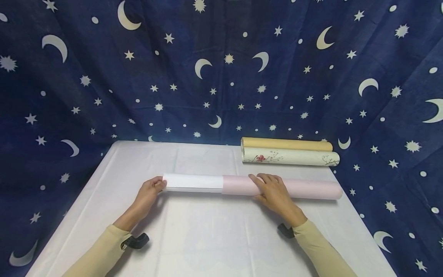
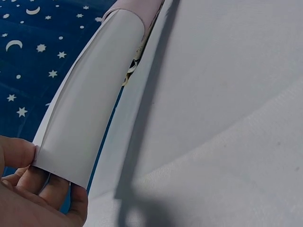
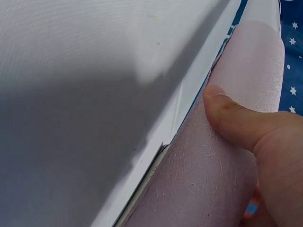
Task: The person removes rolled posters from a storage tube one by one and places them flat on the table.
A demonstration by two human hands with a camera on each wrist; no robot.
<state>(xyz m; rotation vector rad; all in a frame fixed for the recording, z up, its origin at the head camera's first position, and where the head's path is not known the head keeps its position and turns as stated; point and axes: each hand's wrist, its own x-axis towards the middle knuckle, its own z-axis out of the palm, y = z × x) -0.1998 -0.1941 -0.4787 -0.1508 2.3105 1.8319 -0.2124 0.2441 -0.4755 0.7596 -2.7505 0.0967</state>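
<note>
A roll of white paper (image 1: 194,182) sticks out of the left end of a pink roll (image 1: 311,189), both lying crosswise in front of me. My left hand (image 1: 151,191) pinches the free left end of the white roll; in the left wrist view the thumb lies outside and fingers reach into its open end (image 2: 71,142). Around the middle of the pink roll my right hand (image 1: 273,192) is wrapped, its thumb along the near side in the right wrist view, where the pink surface (image 3: 203,179) looks creased and shiny.
At the back right of the white table (image 1: 207,238) lie a yellow roll (image 1: 287,144) and a cream roll (image 1: 294,157) with a floral print, side by side. A dark blue curtain (image 1: 180,130) with moons and stars hangs behind the table and along its sides.
</note>
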